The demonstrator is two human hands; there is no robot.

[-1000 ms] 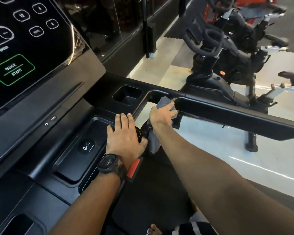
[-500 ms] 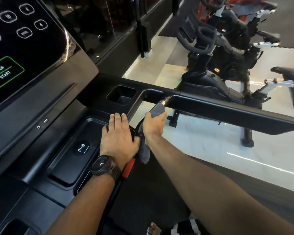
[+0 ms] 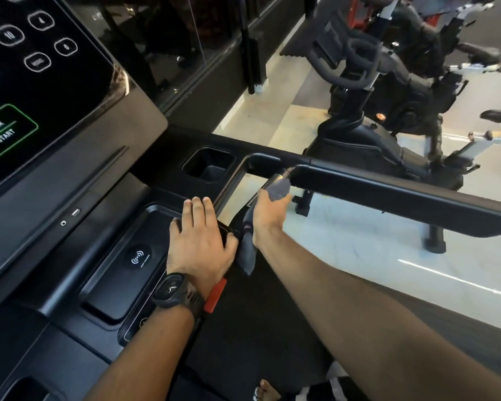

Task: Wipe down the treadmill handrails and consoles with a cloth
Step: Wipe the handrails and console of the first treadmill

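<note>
Gripping the crumpled grey cloth (image 3: 278, 189), the right hand (image 3: 269, 215) curls its fingers round it on a short black bar just under the long black treadmill handrail (image 3: 388, 195), one cloth end poking up by the rail, the other hanging below the wrist. Left hand (image 3: 198, 241), black wristwatch (image 3: 175, 290) on, lies flat on the edge of the black console tray (image 3: 107, 285), fingers straight and pressed together; glossy black touchscreen console (image 3: 41, 68) up left.
</note>
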